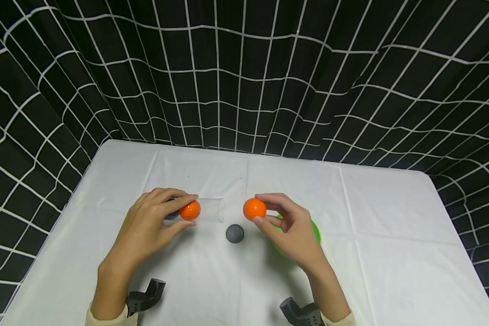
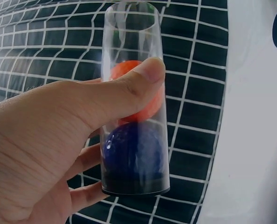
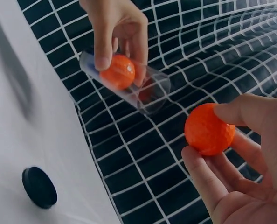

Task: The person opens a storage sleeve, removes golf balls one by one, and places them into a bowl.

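My left hand [image 1: 146, 222] grips a clear plastic tube [image 1: 212, 209] lying on its side above the table, mouth towards the right. Inside, an orange golf ball [image 1: 190, 211] sits between thumb and fingers, and a blue golf ball [image 2: 134, 149] fills the dark closed end, as the left wrist view shows. A second orange golf ball [image 1: 254, 208] is pinched in the fingertips of my right hand [image 1: 297, 231], a short way from the tube's mouth. Below the gap between the hands, a round black cap [image 1: 234, 233] rests on the table.
A bright green bowl [image 1: 317, 232] is largely hidden beneath the right hand. White cloth covers the table [image 1: 391, 253]. Black curtain with a white grid [image 1: 244, 81] stands behind and at both sides. Dark wrist mounts [image 1: 146, 296] show at both forearms.
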Demonstrator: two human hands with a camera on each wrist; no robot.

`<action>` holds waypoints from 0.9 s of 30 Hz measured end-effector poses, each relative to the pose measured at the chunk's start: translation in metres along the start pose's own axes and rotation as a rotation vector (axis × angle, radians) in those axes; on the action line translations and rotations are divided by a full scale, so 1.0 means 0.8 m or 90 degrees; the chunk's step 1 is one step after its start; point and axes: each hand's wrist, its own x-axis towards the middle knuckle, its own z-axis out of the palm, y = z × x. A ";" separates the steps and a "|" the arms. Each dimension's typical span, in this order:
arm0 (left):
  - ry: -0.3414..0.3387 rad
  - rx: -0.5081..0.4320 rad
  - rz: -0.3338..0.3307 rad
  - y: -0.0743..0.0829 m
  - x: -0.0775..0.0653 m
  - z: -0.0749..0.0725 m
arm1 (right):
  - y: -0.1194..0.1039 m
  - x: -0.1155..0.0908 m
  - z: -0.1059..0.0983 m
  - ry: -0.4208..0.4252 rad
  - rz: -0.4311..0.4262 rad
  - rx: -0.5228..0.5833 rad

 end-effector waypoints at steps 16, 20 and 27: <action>-0.014 -0.001 -0.011 0.000 -0.001 0.002 | 0.009 -0.018 -0.042 -0.002 0.007 -0.090; -0.019 0.000 -0.011 -0.001 -0.001 0.002 | 0.011 -0.021 -0.052 -0.008 0.019 -0.127; -0.028 -0.008 -0.018 -0.002 -0.002 0.001 | 0.010 -0.024 -0.066 -0.008 0.040 -0.175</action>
